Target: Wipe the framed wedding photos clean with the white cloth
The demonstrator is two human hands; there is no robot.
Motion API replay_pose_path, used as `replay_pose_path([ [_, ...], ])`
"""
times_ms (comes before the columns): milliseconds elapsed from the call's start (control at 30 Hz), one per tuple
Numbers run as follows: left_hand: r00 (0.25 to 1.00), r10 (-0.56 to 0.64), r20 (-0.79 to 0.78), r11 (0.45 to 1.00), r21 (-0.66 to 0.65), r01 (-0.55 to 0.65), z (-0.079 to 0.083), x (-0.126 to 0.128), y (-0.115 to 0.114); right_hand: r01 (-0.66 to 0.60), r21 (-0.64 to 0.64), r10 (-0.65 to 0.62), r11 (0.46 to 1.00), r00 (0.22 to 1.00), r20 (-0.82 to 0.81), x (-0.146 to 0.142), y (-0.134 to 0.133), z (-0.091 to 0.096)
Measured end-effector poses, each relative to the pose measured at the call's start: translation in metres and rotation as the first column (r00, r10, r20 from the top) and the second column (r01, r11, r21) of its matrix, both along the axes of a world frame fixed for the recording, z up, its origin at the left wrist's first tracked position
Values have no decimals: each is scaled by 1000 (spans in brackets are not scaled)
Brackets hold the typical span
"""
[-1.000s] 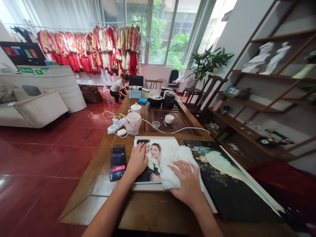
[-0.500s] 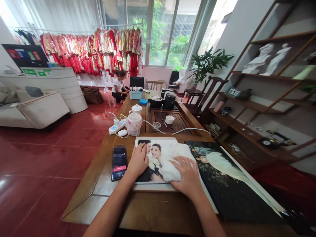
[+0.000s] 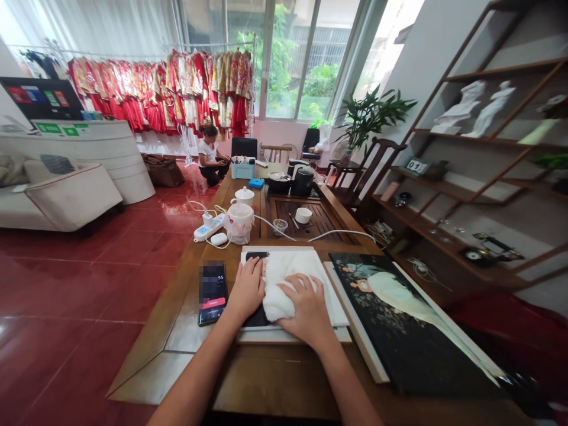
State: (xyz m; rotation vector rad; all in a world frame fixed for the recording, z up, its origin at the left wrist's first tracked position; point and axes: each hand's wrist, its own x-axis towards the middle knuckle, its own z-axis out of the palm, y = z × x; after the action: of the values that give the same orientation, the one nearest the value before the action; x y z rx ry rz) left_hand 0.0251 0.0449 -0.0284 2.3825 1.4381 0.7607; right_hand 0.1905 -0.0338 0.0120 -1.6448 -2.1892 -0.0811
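Observation:
A framed wedding photo [image 3: 293, 328] lies flat on the wooden table [image 3: 266, 378] in front of me. My left hand [image 3: 247, 290] rests open on its left edge, fingers flat. My right hand [image 3: 306, 307] presses a white cloth [image 3: 284, 284] onto the picture, fingers curled over the cloth. The cloth covers most of the photo's middle. A larger dark canvas print [image 3: 408, 322] with a figure in a pale gown lies to the right, its edge beside the frame.
A black phone [image 3: 212, 291] lies left of the frame. Farther up the table are a power strip [image 3: 208, 226], white teapots [image 3: 240, 222], a tea tray [image 3: 306, 216] and kettles [image 3: 293, 177]. A person [image 3: 209, 155] crouches near the red garment rack [image 3: 164, 89]. Shelves [image 3: 479, 177] stand right.
My right hand slid the white cloth leftward across the photo, now covering the faces in it. My left hand stayed on the frame's left edge.

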Motion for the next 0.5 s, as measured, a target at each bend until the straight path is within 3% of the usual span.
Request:
replay_pose_path([
  [167, 1000, -11, -4, 1000, -1, 11, -1, -1, 1, -27, -6, 27, 1000, 999, -38, -1, 5, 1],
  [400, 1000, -5, 3, 1000, 5, 5, -3, 0, 1, 140, 69, -143, 988, 989, 40, 57, 9, -7],
  [500, 1000, -5, 3, 1000, 0, 5, -1, 0, 1, 197, 104, -202, 975, 978, 45, 70, 12, -9],
])
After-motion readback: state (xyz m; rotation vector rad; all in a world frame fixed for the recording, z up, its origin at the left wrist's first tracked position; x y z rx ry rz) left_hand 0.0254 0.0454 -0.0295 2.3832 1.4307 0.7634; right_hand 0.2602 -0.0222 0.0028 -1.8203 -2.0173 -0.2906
